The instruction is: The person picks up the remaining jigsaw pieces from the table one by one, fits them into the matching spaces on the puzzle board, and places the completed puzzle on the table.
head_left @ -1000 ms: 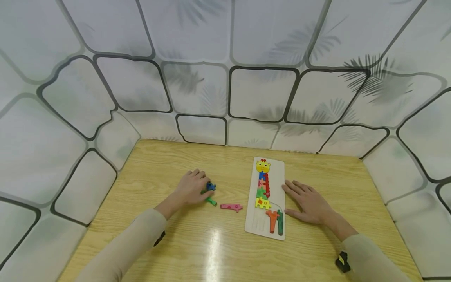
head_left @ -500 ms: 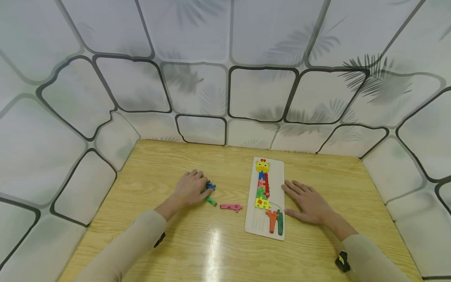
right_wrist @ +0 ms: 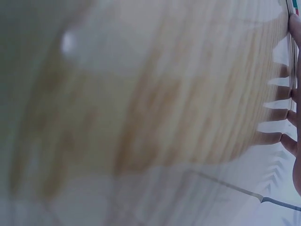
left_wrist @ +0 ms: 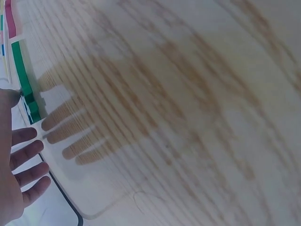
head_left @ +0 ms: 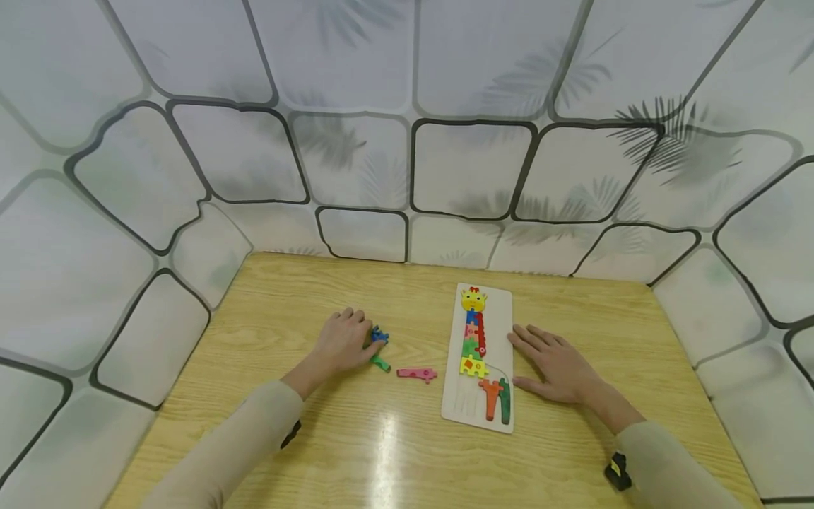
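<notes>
My left hand [head_left: 343,341] is on the left of the table, thumb and index finger at either side of a blue puzzle piece [head_left: 379,334]. A green puzzle piece [head_left: 381,363] sticks out from below the thumb; in the left wrist view this green piece [left_wrist: 24,77] lies alongside the thumb, with the other fingers loosely bent. A pink puzzle piece [head_left: 417,374] lies on the wood, left of the giraffe puzzle board [head_left: 499,311]. Flat beside the board's right edge rests my right hand [head_left: 559,364], fingers straight, with fingertips and thumb at that edge.
On the board sit a yellow giraffe head [head_left: 473,299], several coloured neck pieces, a yellow body piece [head_left: 473,366], an orange leg [head_left: 491,399] and a dark green leg [head_left: 505,401]. Patterned walls [head_left: 473,166] enclose the wooden table [head_left: 318,438] at the back and sides.
The blue piece has turned slightly between my left thumb and index finger, and that hand has shifted a touch. My right hand, the board and the pink piece stay put.
</notes>
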Available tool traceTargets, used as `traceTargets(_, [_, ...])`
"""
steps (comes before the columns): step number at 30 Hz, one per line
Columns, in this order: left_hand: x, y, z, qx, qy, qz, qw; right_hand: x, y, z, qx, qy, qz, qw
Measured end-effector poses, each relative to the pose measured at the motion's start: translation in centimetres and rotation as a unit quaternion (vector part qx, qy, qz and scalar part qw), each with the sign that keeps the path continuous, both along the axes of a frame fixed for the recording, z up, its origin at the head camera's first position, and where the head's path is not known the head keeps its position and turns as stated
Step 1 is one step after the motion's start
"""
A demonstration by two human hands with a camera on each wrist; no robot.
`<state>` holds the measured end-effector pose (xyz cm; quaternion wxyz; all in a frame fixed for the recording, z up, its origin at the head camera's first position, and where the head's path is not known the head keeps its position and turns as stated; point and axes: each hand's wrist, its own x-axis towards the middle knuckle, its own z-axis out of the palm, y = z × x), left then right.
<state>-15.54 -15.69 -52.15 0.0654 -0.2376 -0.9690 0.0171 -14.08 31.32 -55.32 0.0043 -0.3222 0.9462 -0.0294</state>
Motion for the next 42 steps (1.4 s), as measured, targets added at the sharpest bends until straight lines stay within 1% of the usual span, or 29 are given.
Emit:
traceTargets(4, [0.1, 0.1, 0.0, -0.011, -0.005, 0.003, 0.9999, 0.0, 0.0, 0.0, -0.002, 0.002, 0.002, 1.0])
traceTargets(9, [0.0, 0.1, -0.2, -0.015, -0.007, 0.003, 0.9999, 0.1, 0.0, -0.2, -0.01, 0.017, 0.007, 0.9998])
traceTargets(16, [0.0, 0.4, 0.0, -0.002, -0.016, -0.001, 0.9999, 0.1, 0.0, -0.2, -0.011, 0.019, 0.006, 0.9998])
traceTargets(24, [-0.2, 0.9, -0.2, 0.006, -0.014, -0.008, 0.9999, 0.1, 0.1, -0.5, -0.014, 0.033, 0.011, 0.9993])
traceTargets(29, [-0.3, 1.0, -0.2, 0.012, -0.018, -0.012, 0.9997, 0.0, 0.1, -0.5, -0.011, 0.027, 0.009, 0.9995])
traceTargets(33, [-0.3, 1.1, -0.2, 0.006, -0.019, -0.019, 0.9996, 0.0, 0.1, -0.4, -0.004, 0.018, 0.005, 0.9998])
traceTargets(37, [-0.4, 1.1, 0.1, -0.006, -0.024, -0.036, 0.9991, 0.0, 0.0, -0.3, 0.003, 0.011, 0.004, 0.9999])
traceTargets(42, [-0.6, 1.3, 0.4, -0.009, -0.042, -0.05, 0.9978, 0.0, 0.1, -0.3, 0.004, 0.011, 0.003, 0.9999])
